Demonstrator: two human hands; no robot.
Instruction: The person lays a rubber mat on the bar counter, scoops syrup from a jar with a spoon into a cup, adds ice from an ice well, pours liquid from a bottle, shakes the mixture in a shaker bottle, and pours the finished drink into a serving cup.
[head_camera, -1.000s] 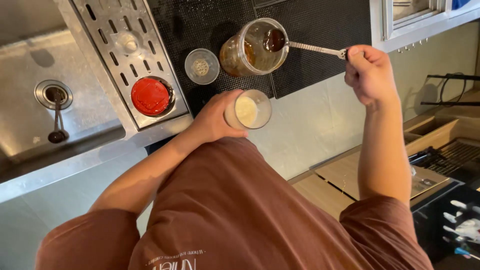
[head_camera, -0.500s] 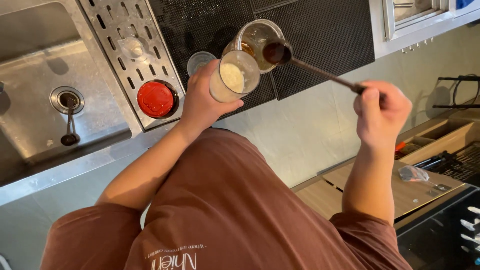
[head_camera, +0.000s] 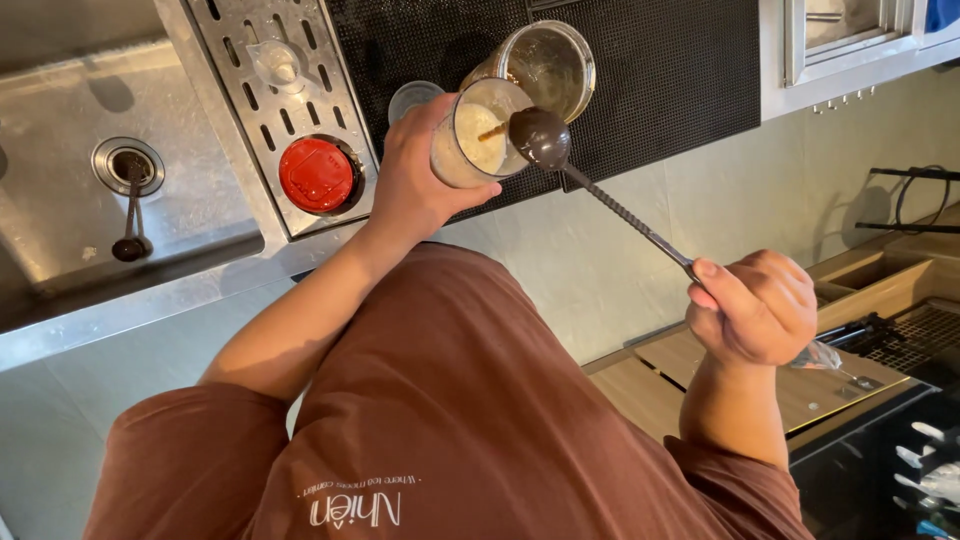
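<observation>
Nearest, the right hand is clenched on the ladle handle, over bare bench. Beyond, the left hand grasps the cup, now raised under the ladle bowl, off the black mat, beside the glass jar.

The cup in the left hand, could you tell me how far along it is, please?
Done: the cup already holds a pale, creamy liquid. In hand: the left hand holds the cup while the right hand tips a ladle of dark liquid over its rim. Left: the cup has no lid on.
</observation>
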